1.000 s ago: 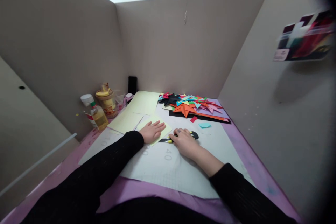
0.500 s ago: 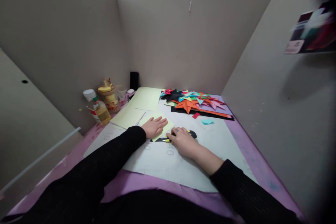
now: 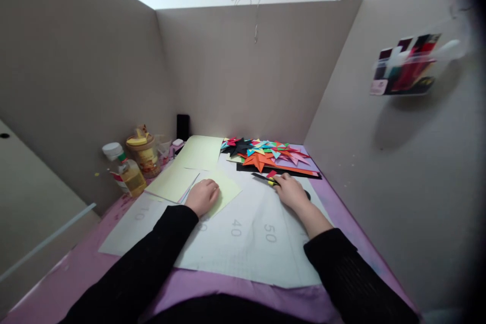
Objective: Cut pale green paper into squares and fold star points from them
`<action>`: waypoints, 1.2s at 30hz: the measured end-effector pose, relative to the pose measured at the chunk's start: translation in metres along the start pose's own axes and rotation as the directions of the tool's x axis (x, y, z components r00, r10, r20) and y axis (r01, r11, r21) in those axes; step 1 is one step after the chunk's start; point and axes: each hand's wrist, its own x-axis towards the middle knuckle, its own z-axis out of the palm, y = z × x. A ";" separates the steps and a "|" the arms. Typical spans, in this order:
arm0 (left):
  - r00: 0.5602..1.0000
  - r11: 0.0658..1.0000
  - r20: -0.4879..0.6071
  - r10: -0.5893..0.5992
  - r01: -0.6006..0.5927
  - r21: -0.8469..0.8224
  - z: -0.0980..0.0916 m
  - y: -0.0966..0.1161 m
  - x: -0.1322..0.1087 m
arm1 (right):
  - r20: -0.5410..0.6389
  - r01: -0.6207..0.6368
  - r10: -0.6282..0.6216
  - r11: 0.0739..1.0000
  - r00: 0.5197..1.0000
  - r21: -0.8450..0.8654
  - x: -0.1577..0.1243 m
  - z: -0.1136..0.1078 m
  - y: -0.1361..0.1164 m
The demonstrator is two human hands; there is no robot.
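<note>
My right hand is closed round a utility knife. Its dark blade points left, above the white sheet, and the black end of the handle shows behind my wrist. On the left, my left hand rests on a pale yellow paper square with its fingers curled in. Whether those fingers pinch the paper is hidden from me. Beside that hand, a thin pointed strip lies along the edge of a larger pale yellow sheet.
A pile of folded paper stars lies on coloured sheets at the back. Left stand an oil-coloured bottle, a lidded tub and a black phone. Beneath is a numbered white sheet. Grey partitions surround the table.
My right hand has carried the utility knife away from the yellow square, to the right and back. My left hand has gone from lying flat to curled fingers. The view has shifted.
</note>
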 end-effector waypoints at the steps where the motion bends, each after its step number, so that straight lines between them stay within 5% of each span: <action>1: 0.997 0.997 -0.015 -0.076 0.076 0.006 -0.002 0.003 -0.003 | 0.030 -0.040 0.041 0.999 0.999 -0.028 0.001 0.003 0.005; 6: 0.944 0.956 0.150 -0.292 0.291 0.034 -0.007 0.016 -0.010 | 0.008 -0.132 0.133 0.988 0.991 -0.082 -0.001 0.014 -0.007; 11: 0.906 0.941 0.299 -0.299 0.332 -0.064 -0.008 0.019 -0.011 | -0.036 0.055 -0.053 0.996 0.998 0.063 -0.007 0.018 -0.040; 15: 0.956 0.948 0.215 -0.201 0.245 -0.204 -0.021 0.006 -0.015 | -0.047 0.194 -0.188 0.960 0.981 0.204 -0.011 0.024 -0.050; 17: 0.959 0.925 0.137 -0.247 0.275 -0.262 -0.036 -0.015 -0.019 | -0.070 0.227 -0.216 0.940 0.974 0.254 -0.011 0.028 -0.048; 19: 0.926 0.907 -0.005 -0.378 0.369 -0.203 -0.055 -0.045 -0.027 | -0.107 0.253 -0.231 0.921 0.967 0.296 -0.011 0.031 -0.045; 21: 0.845 0.854 -0.125 -0.520 0.514 -0.081 -0.073 -0.077 -0.039 | -0.162 0.284 -0.241 0.895 0.957 0.345 -0.012 0.030 -0.045; 23: 0.817 0.824 -0.136 -0.561 0.566 0.004 -0.084 -0.102 -0.053 | -0.211 0.315 -0.246 0.852 0.946 0.417 -0.013 0.025 -0.054; 26: 0.793 0.796 -0.114 -0.598 0.605 0.032 -0.082 -0.118 -0.072 | -0.183 0.347 -0.297 0.748 0.937 0.565 -0.006 0.013 -0.091; 29: 0.810 0.817 -0.117 -0.574 0.577 -0.014 -0.066 -0.116 -0.083 | -0.031 0.291 -0.377 0.656 0.926 0.697 0.020 0.004 -0.148; 32: 0.859 0.860 -0.049 -0.509 0.508 -0.035 -0.051 -0.112 -0.089 | 0.196 0.081 -0.311 0.693 0.930 0.717 0.059 0.004 -0.204; 36: 0.883 0.880 0.016 -0.469 0.469 -0.082 -0.040 -0.116 -0.094 | 0.293 -0.047 -0.210 0.735 0.933 0.676 0.106 0.010 -0.251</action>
